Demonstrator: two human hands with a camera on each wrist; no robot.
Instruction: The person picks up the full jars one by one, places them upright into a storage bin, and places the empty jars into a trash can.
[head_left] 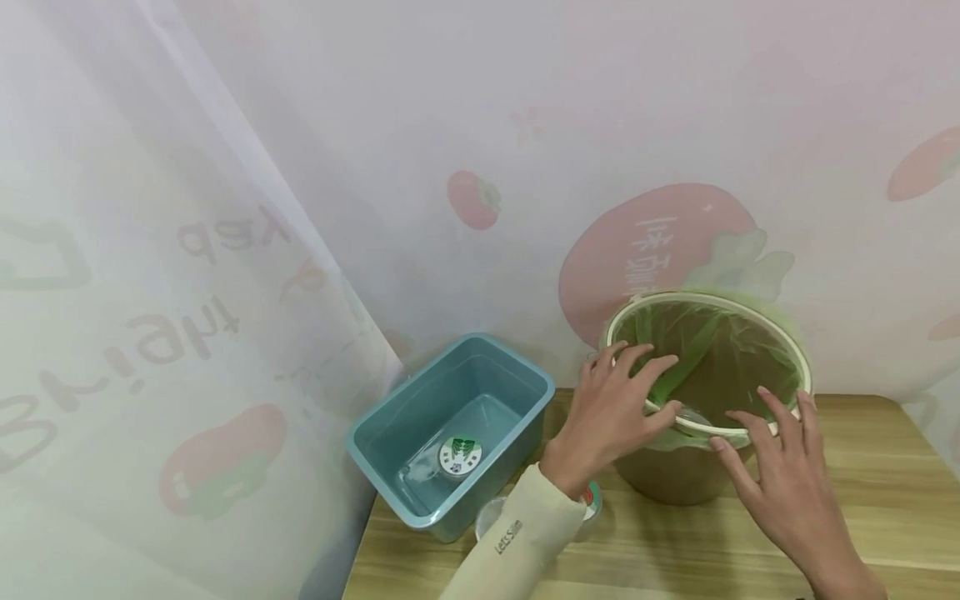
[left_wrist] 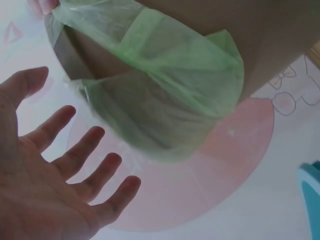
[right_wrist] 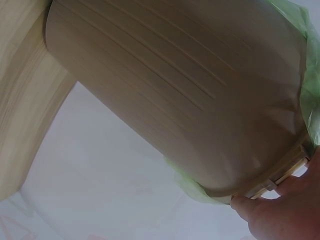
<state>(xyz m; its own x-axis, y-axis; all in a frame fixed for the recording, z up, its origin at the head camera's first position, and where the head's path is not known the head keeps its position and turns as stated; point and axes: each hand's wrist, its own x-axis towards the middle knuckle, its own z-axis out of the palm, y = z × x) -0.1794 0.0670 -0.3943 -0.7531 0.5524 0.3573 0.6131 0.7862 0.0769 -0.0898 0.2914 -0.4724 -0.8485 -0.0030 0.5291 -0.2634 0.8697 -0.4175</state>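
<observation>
A brown trash can (head_left: 678,475), lined with a thin green plastic bag (left_wrist: 185,75), stands on the wooden table with a cream ring (head_left: 780,333) around its mouth. My left hand (head_left: 615,404) hovers by the left side of that mouth. In the left wrist view its fingers are spread, apart from the bag, and hold nothing. At the front right of the mouth, my right hand (head_left: 787,467) grips the rim. Its fingertips (right_wrist: 242,205) touch the ring in the right wrist view, where bag edges hang over the can's side.
Left of the can, a blue plastic basin (head_left: 450,433) holds a round container with a white and green lid (head_left: 460,456). Another round container (head_left: 592,500) lies partly behind my left sleeve. Printed curtains (head_left: 420,167) hang behind and left of the table (head_left: 885,483).
</observation>
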